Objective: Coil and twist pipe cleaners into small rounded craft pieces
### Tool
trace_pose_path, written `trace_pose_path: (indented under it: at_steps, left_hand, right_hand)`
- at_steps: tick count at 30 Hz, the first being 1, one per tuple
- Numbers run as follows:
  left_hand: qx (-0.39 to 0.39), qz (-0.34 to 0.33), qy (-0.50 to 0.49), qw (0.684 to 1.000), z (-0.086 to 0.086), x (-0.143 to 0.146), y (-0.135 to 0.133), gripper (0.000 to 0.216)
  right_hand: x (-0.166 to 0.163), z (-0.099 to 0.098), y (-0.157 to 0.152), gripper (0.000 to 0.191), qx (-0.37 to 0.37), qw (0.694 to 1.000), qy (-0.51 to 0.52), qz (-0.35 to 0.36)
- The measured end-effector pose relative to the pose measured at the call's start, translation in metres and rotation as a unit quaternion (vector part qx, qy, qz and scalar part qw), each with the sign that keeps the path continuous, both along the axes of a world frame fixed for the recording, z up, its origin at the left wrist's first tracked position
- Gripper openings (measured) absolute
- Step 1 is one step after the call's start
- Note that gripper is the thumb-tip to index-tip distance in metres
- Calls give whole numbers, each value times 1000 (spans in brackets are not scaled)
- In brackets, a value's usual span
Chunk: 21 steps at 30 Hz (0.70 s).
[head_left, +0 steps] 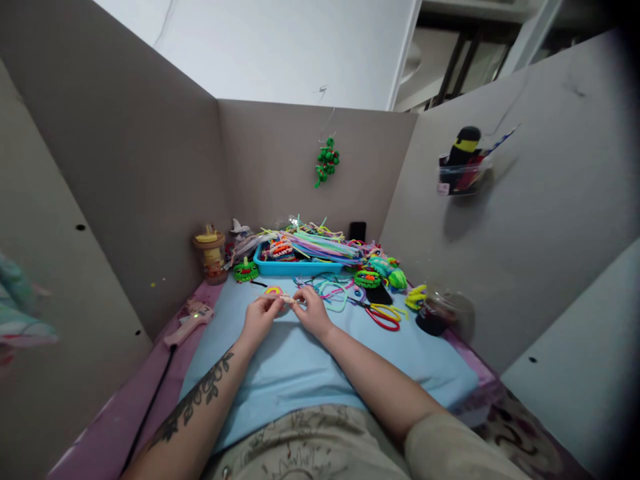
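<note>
My left hand (261,316) and my right hand (312,312) meet over the middle of the blue cloth (300,353). Thumbs and fingertips are closed on a small pale knotted cord piece (288,300), one hand at each end. Its finer detail is too small to make out. Just behind it lies a loop of pink and yellow cord (273,291), partly hidden by my fingers. Loose teal and purple cords (334,293) spread behind my right hand. Scissors with red handles (384,319) lie to the right, beside yellow cord (393,311).
A blue tray (300,269) heaped with colourful cords stands at the back, green knotted figures (367,279) near it. A pink glue gun (193,321) and a jar (213,257) are on the left, a dark cup (431,317) on the right. Grey panels (280,160) enclose the table.
</note>
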<state>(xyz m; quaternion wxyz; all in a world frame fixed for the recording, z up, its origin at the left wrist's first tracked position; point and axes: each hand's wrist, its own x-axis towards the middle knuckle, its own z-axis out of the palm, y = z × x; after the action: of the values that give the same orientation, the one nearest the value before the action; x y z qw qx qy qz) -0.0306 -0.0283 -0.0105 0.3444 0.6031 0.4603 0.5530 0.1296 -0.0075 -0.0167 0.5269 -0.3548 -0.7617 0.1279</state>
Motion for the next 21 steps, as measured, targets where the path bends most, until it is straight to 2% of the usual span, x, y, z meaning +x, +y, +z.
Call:
trace_pose_path:
  at_steps: [8,14,17,21]
  left_hand:
    - [37,-12,31,999,-4,-4,2,31]
    - [9,-7,4,1000,-1,0,-2,32]
    - [-10,-6,7,1000,10,3,-6,34]
    - [-17,-8,81,997,38,11,-1,29]
  right_hand:
    - [1,5,-2,18,-9,999,-20,49]
    - [2,12,-5,17,-28,999,-27,28]
    - [4,17,-6,16,-25,999,-37,20]
    - [13,24,-2,12,-12,999,-42,-9]
